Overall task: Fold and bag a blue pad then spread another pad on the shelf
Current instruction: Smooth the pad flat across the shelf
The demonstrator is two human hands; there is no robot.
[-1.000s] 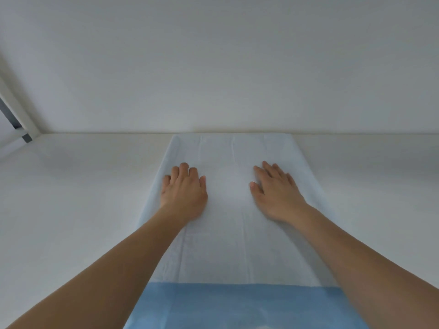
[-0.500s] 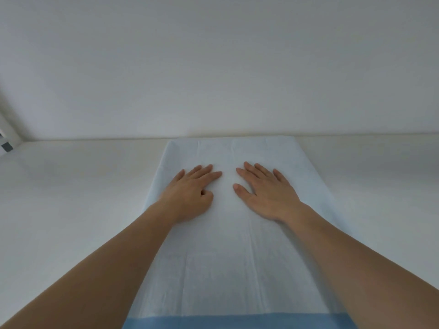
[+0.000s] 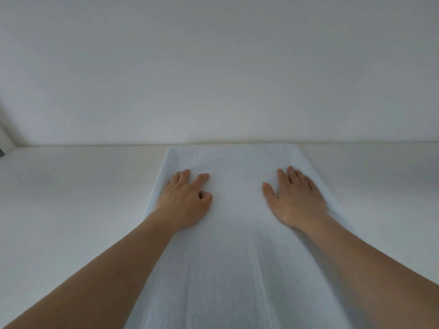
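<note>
Already unfolded, the pad (image 3: 237,245) lies flat on the shelf (image 3: 71,198), from frame centre to the bottom edge. Left hand (image 3: 184,200) and right hand (image 3: 295,198) press it, fingers extended, holding nothing. Spreading appears nearly complete; no bag is visible.

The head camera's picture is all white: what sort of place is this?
Probably a plain indoor shelf or counter against a wall, perhaps a storage or care room. A bare white wall meets a flat white shelf, where both hands, left hand and right hand, press a pale pad flat.
</note>
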